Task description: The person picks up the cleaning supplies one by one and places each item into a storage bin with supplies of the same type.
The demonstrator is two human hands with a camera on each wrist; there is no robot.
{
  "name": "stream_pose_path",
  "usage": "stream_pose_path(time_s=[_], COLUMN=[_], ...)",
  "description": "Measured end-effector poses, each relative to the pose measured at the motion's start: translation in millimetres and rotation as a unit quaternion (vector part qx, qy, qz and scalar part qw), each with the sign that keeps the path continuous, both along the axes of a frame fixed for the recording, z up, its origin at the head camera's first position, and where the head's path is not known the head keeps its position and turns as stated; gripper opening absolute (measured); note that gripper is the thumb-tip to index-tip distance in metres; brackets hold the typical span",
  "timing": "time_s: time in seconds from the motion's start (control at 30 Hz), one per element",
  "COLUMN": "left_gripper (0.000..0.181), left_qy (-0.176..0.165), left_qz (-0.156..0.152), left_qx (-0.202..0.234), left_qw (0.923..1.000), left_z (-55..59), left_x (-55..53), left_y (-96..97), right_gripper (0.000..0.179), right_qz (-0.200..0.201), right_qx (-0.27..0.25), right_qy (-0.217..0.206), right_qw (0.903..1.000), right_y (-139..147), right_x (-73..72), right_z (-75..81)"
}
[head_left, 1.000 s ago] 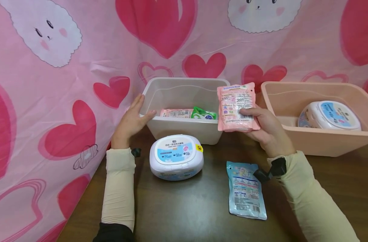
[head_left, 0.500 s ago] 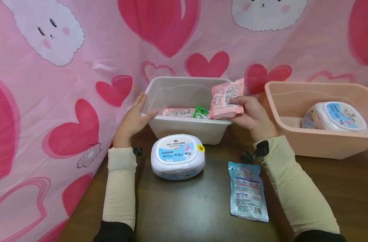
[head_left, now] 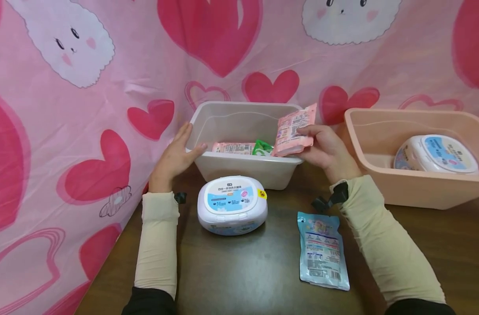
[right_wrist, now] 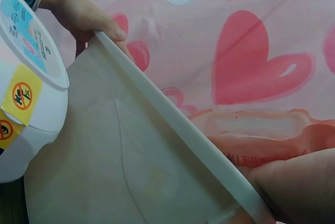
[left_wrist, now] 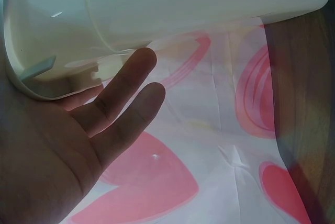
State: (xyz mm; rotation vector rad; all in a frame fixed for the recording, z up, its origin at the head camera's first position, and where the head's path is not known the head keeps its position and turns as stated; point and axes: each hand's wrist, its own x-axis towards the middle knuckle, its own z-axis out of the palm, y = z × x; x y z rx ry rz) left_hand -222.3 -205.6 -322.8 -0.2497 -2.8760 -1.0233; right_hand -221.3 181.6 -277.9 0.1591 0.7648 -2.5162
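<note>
A pink printed pouch (head_left: 292,129) is pinched in my right hand (head_left: 328,151), thumb on its printed face. It tilts over the right end of the pale grey bin (head_left: 247,168). In the right wrist view the pouch (right_wrist: 256,135) shows beyond the bin's rim, beside my thumb. My left hand (head_left: 174,157) rests at the bin's left front corner, thumb over the rim. Its fingers (left_wrist: 133,114) extend fairly straight along the outside in the left wrist view. Inside the bin lie another pink pouch (head_left: 233,148) and a green packet (head_left: 262,148), partly hidden by the front wall.
A white lidded tub (head_left: 231,205) stands before the grey bin, with a light blue pouch (head_left: 322,251) lying flat to its right. Further right, a peach bin (head_left: 417,188) holds a similar white tub (head_left: 440,153). A pink heart-print cloth (head_left: 145,52) hangs behind.
My right hand has carried the pink pouch leftward over the grey bin's right end, and the pouch now leans more. My left hand stays at the bin's corner.
</note>
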Motion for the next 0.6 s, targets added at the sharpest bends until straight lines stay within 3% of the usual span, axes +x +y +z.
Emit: stream_pose_path(time_s=[0.23, 0.37, 0.47, 0.6], left_gripper=[0.097, 0.096, 0.095, 0.094], left_qy=[-0.001, 0.0, 0.001, 0.005], left_qz=[0.004, 0.002, 0.001, -0.002], left_qx=[0.004, 0.002, 0.0, -0.001], left_qw=[1.0, 1.0, 1.0, 1.0], left_z=[-1.4, -2.3, -3.0, -2.0], left_x=[0.4, 1.0, 1.2, 1.2], left_y=[0.0, -0.8, -1.2, 0.1], right_gripper=[0.072, 0.063, 0.056, 0.06], right_qz=[0.011, -0.032, -0.082, -0.125], right_qx=[0.037, 0.106, 0.222, 0.376], right_qy=[0.011, 0.013, 0.039, 0.1], right_qw=[0.9992, 0.9938, 0.9709, 0.9127], right_y=[-5, -17, -31, -45], right_x=[-2.4, 0.7, 4.6, 12.0], right_z=[3.3, 9.4, 15.1, 21.5])
